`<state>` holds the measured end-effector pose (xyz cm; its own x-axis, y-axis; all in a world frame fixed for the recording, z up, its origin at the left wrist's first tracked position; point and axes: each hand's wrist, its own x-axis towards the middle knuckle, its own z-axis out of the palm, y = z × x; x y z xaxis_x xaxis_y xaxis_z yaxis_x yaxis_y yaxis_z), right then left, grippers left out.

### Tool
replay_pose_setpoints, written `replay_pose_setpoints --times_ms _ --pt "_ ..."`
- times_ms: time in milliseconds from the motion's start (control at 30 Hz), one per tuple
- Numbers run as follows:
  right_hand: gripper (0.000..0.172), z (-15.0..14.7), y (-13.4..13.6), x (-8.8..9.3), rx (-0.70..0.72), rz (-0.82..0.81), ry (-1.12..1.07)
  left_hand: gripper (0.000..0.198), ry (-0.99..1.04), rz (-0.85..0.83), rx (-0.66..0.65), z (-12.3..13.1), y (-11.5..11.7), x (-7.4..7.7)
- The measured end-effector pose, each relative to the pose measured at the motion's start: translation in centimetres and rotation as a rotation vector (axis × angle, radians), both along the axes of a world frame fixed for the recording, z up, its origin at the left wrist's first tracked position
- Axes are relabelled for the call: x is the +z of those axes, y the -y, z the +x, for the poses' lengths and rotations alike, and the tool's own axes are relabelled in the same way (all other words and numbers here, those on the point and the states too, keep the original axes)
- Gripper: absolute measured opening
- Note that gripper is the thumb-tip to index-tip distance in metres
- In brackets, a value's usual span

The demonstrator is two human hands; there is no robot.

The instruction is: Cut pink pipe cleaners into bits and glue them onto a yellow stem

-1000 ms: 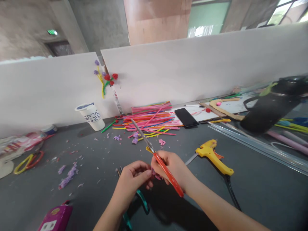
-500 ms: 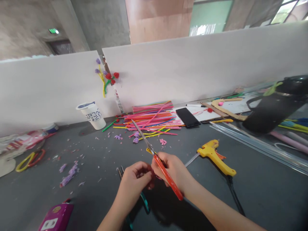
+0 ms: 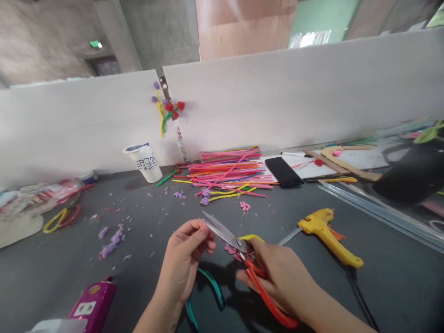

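Note:
My right hand (image 3: 280, 273) grips red-and-yellow-handled scissors (image 3: 243, 252), its fingers through the loops. The blades point up and left, with their tip right at the fingertips of my left hand (image 3: 187, 259). That hand is pinched shut near the blade tip; what it holds is too small to make out. Small pink pieces (image 3: 231, 249) lie under the blades. Teal-handled pliers (image 3: 208, 296) rest on the grey table (image 3: 138, 277) beneath my left wrist.
A pile of coloured pipe cleaners (image 3: 229, 173) lies by the white partition, next to a black phone (image 3: 283, 171) and a paper cup (image 3: 144, 162). A yellow glue gun (image 3: 328, 233) sits at right. A purple box (image 3: 92, 305), purple scraps (image 3: 111, 238) and looped cords (image 3: 60, 218) are at left.
The scissors swung from pointing steeply away to lying low, blades aimed at my left fingertips. My right hand dropped lower and to the right. The view shifted right.

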<state>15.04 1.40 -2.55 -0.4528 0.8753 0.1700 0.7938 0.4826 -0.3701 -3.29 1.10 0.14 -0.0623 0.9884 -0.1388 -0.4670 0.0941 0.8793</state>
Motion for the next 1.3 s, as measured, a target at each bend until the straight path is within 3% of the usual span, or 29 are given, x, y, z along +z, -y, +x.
replay_pose_setpoints --times_ms 467,1300 --pt "0.028 -0.3 0.5 -0.7 0.045 0.114 -0.017 0.005 0.091 0.039 0.042 0.1 -0.1 -0.4" --pt "0.031 -0.2 0.4 -1.1 0.039 0.177 -0.038 0.003 0.021 0.069 0.061 -0.1 -0.1 -0.2"
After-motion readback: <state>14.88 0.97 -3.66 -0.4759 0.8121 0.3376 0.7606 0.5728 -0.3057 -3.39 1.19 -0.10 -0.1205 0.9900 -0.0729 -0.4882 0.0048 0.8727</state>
